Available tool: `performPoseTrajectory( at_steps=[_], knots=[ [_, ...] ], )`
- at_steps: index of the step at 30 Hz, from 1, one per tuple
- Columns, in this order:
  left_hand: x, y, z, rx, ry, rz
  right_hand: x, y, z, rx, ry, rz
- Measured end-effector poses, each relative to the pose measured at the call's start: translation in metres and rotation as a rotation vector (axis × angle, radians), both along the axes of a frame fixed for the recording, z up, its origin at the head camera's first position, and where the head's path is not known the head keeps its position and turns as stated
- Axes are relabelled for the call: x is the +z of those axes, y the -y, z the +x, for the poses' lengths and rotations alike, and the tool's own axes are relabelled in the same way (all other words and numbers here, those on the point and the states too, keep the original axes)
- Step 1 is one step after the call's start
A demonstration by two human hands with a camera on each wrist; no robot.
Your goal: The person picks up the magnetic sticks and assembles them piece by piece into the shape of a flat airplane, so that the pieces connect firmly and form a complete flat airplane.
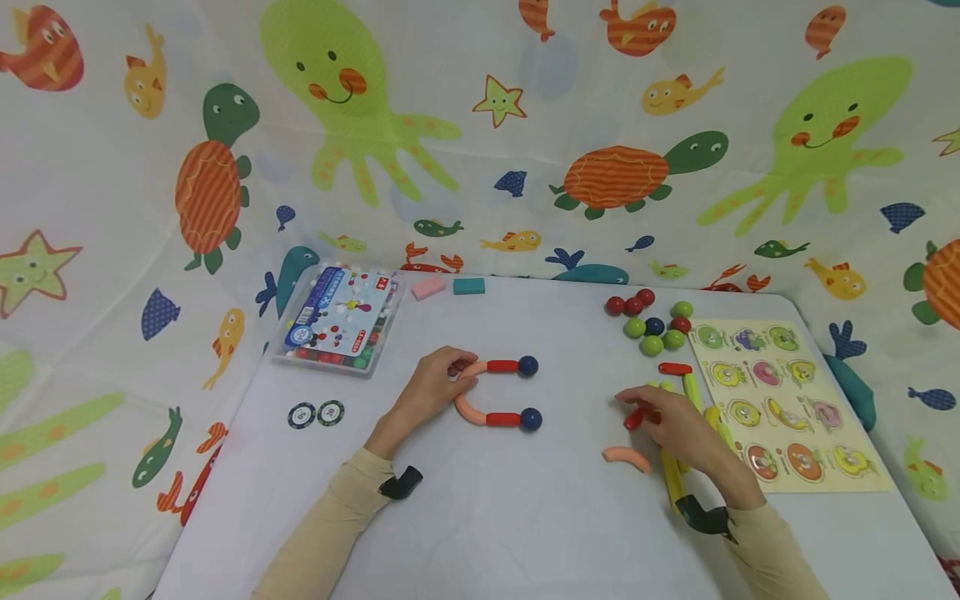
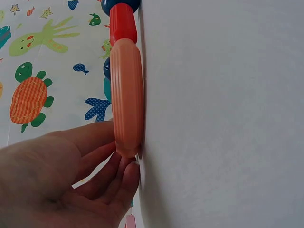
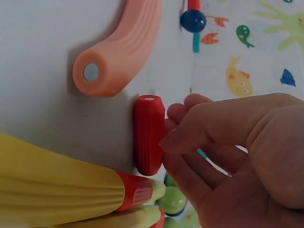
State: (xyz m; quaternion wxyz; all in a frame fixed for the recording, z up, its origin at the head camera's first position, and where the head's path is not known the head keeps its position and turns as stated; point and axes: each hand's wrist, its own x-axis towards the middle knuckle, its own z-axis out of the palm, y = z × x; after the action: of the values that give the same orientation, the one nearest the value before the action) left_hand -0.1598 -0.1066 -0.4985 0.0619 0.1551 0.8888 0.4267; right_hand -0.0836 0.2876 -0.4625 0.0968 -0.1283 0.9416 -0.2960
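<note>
My left hand [image 1: 456,373] rests on the white table [image 1: 480,517], fingers curled round the bend of a U-shaped chain. The chain is made of two curved salmon pieces [image 1: 471,410], two short red rods [image 1: 502,419] and two dark blue balls [image 1: 531,418]. In the left wrist view the left hand [image 2: 114,164] holds the end of a curved salmon piece [image 2: 127,95]. My right hand [image 1: 639,410] pinches a short red rod [image 1: 634,419] low over the table. In the right wrist view the right hand [image 3: 172,137] has its fingertips on that red rod [image 3: 148,135], beside a loose salmon curve [image 3: 121,50].
Long yellow rods [image 1: 671,477] lie under my right wrist. Red, green and blue balls [image 1: 652,323] cluster beyond, with another red rod [image 1: 675,367] and a puzzle board [image 1: 862,479] to the right. At the left are a plastic box [image 1: 337,321] and two chips [image 1: 316,413], with pink and teal blocks [image 1: 448,287] behind.
</note>
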Motion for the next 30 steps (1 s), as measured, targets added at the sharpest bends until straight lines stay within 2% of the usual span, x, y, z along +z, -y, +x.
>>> performPoseTrajectory(
  at_steps=[10,19,23,30],
  knots=[
    [0.0,0.002,-0.001,-0.001,-0.003,0.004,-0.009,0.008,-0.003,0.046,-0.055,0.041],
    [0.003,0.004,0.001,-0.015,0.0,-0.005,-0.014,0.016,-0.011,0.024,-0.107,0.012],
    [0.004,0.004,0.002,-0.015,0.009,-0.013,-0.007,0.024,-0.018,-0.011,-0.172,-0.038],
    [0.007,0.007,0.003,-0.018,0.028,-0.018,0.014,0.043,-0.039,-0.086,-0.281,-0.173]
  ],
)
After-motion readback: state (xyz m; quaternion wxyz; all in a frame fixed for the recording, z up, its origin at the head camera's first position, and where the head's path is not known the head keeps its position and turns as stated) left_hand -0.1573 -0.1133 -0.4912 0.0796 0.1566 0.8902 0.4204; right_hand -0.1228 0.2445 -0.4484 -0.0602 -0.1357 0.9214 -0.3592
